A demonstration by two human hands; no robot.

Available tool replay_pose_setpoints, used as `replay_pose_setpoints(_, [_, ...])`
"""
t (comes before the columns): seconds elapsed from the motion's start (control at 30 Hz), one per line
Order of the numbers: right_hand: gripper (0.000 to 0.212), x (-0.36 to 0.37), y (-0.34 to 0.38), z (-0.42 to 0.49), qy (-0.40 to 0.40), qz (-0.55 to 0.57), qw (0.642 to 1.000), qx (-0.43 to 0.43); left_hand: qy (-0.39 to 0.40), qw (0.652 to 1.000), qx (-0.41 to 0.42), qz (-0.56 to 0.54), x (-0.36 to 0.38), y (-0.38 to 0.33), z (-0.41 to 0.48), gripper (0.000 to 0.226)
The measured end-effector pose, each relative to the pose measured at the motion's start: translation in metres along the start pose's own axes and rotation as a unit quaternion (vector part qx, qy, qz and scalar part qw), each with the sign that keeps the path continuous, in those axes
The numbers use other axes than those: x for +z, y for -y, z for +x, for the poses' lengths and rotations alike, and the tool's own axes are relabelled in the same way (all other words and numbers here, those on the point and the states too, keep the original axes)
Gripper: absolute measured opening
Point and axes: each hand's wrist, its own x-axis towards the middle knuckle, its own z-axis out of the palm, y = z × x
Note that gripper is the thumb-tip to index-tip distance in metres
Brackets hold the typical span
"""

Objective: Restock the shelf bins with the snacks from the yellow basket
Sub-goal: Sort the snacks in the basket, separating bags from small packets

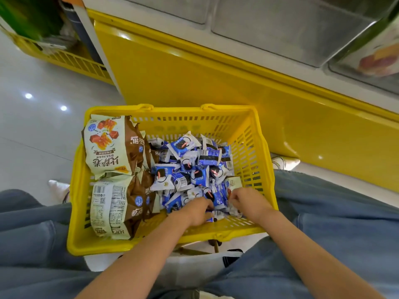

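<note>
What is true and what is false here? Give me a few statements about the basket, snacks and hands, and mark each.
Both the left hand and the right hand reach into the yellow basket. True.
The small blue-and-white packets are heaped in its right part. True.
The large brown-and-cream bags lie on the floor outside. False: they lie inside the basket, along its left side.
The right hand holds a large bag. False: it is among the small packets.
</note>
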Motion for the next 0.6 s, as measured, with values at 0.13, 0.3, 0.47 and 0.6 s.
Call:
replay_pose_setpoints(0.13, [0.029, -0.005, -0.004, -0.004, 0.041, 0.009, 0.999, -0.006, -0.015, 1.0, 0.006, -0.016, 0.002, 0.003, -0.004, 0.037])
replay_pose_setpoints(0.3, [0.03, 0.004, -0.011, -0.008, 0.068, -0.019, 0.997, -0.018, -0.007, 0.998, -0.019, -0.054, 0.0, 0.015, -0.011, 0.047])
replay_pose_setpoints(0.47, [0.018, -0.007, -0.01, -0.003, -0.01, 0.031, 0.999, -0.034, 0.036, 0.992, -0.012, -0.124, -0.004, 0.024, -0.024, 0.038])
replay_pose_setpoints(0.6, [0.01, -0.035, -0.003, 0.013, -0.094, 0.2, 0.975, -0.02, 0.035, 0.983, 0.013, -0.178, -0.024, 0.02, -0.037, 0.028])
